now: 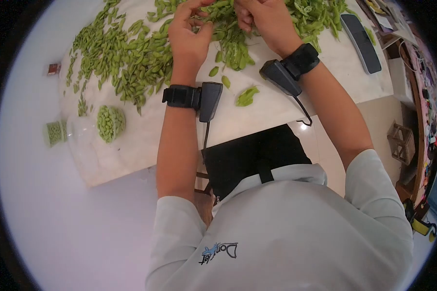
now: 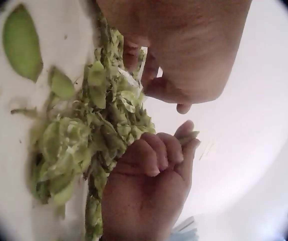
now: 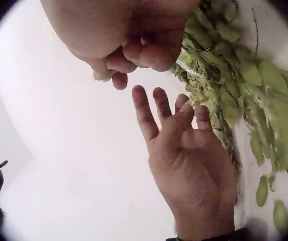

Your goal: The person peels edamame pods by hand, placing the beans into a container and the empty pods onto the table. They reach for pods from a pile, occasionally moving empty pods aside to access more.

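Over the far side of the table, the right hand (image 1: 274, 24) pinches a small green pod (image 2: 190, 136) between thumb and index finger, its other fingers curled. Only the pod's tip shows past the fingers. Beside it the left hand (image 1: 189, 43) is raised, fingers spread and loosely bent in the right wrist view; its thumb lies near one fingertip, and nothing is clearly seen between them. The hands are apart. Beneath and around them lies a heap of green pods and crumpled plant bits (image 2: 119, 115), with loose pods (image 1: 131, 68) spread to the left.
A clear cup of shelled green beans (image 1: 110, 123) stands on the table's left part, with another bean container (image 1: 56, 133) beyond it. A dark-faced phone-like device (image 1: 361, 43) lies at the right. One pale green leafy piece (image 1: 247, 96) lies near the front edge.
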Available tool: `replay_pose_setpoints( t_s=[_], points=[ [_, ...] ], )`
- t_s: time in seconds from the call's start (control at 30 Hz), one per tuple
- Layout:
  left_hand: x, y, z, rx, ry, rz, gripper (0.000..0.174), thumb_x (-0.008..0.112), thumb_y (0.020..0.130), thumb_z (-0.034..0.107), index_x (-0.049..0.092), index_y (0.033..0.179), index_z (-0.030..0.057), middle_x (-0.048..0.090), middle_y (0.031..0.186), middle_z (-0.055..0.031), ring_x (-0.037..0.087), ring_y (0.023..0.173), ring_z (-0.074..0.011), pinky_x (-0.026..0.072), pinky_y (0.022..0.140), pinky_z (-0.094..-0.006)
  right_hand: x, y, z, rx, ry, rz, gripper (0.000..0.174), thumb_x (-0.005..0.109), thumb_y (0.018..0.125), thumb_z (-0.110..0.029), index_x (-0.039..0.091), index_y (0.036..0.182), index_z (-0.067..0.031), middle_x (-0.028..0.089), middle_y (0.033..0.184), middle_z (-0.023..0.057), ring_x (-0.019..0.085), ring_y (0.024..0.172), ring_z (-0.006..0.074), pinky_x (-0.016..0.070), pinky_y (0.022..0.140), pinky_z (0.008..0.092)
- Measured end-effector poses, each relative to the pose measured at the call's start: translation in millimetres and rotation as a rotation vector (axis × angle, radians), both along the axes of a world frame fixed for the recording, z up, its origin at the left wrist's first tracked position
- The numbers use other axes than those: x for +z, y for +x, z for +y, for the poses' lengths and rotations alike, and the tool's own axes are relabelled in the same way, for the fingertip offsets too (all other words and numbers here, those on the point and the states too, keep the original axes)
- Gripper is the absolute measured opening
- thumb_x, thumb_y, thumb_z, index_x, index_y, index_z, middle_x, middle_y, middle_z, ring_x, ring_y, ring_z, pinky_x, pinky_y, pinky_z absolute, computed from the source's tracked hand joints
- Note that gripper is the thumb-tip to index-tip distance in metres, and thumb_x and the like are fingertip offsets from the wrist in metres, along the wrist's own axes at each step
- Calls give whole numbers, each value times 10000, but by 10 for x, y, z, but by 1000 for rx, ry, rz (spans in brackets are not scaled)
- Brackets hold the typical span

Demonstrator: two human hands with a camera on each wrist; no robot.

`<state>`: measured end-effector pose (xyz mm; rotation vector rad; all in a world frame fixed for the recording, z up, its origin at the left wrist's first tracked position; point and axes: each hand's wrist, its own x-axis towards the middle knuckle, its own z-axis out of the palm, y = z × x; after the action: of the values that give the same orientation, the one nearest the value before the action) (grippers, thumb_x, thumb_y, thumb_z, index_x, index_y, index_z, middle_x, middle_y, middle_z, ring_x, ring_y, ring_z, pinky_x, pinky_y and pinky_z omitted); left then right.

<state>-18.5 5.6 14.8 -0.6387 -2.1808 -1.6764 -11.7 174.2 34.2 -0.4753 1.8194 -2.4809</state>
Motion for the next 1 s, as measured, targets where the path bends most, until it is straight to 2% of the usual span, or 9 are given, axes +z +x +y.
replay_pose_setpoints(
  t_s=[0.07,0.17,0.27,0.37,0.47,0.57,0.67,0.77,1.0],
  points=[
    [-40,-57,-13,-26,157,28,254,578,898,107,582,1133,13,587,902,-34,535,820,-101,456,703,-272,-5,-10,-13,46,21,-5,308,505,958,-285,558,751,-63,466,572,-35,419,455,49,364,442,202],
    [190,123,81,-70,378,-219,232,593,904,148,594,1085,3,599,880,-41,538,763,-112,450,687,-268,13,-9,-18,175,61,-57,319,507,957,-277,526,712,-75,484,581,-33,440,462,51,373,454,197],
    [-95,-25,-67,-143,327,-246,169,599,888,97,628,1024,0,628,860,-42,534,746,-89,429,674,-229,-29,-20,-25,293,129,-74,300,506,958,-266,531,721,-85,501,589,-39,467,477,50,382,460,194],
    [-69,-3,-35,-202,419,-214,156,577,909,121,623,992,-2,630,919,-56,522,740,-99,419,677,-240,2,4,-57,266,124,-108,345,502,956,-280,543,701,-52,505,566,0,441,465,74,374,455,228],
    [-56,-3,-19,-175,571,-295,170,659,858,138,652,941,-10,636,829,-30,554,725,-88,434,668,-221,-103,22,-97,188,329,110,327,470,968,-331,587,842,-52,468,624,-60,399,530,23,321,470,188],
    [-57,5,-22,-244,632,-348,182,657,862,157,655,934,-11,637,836,-39,548,710,-90,426,651,-219,-147,-38,-68,185,390,230,318,479,959,-320,620,887,-45,502,610,-31,445,526,53,365,485,213],
    [-62,-1,-6,-251,670,-380,182,650,868,163,653,929,-9,631,821,-42,540,693,-91,423,633,-224,-143,-43,-57,154,452,264,341,445,970,-311,597,872,-22,506,610,-1,462,536,91,390,507,252],
    [-93,-10,-26,-279,635,-399,162,628,882,171,608,889,11,616,942,-61,514,730,-121,415,673,-259,-118,-11,-63,134,465,240,348,431,972,-303,593,875,-11,509,615,22,470,547,116,402,523,276],
    [-104,-10,0,-279,639,-403,171,640,873,163,626,908,-4,604,813,-42,515,685,-104,417,643,-239,-135,-3,-54,136,439,233,352,424,973,-298,592,874,-5,518,626,33,469,557,115,399,520,272]
  ],
)
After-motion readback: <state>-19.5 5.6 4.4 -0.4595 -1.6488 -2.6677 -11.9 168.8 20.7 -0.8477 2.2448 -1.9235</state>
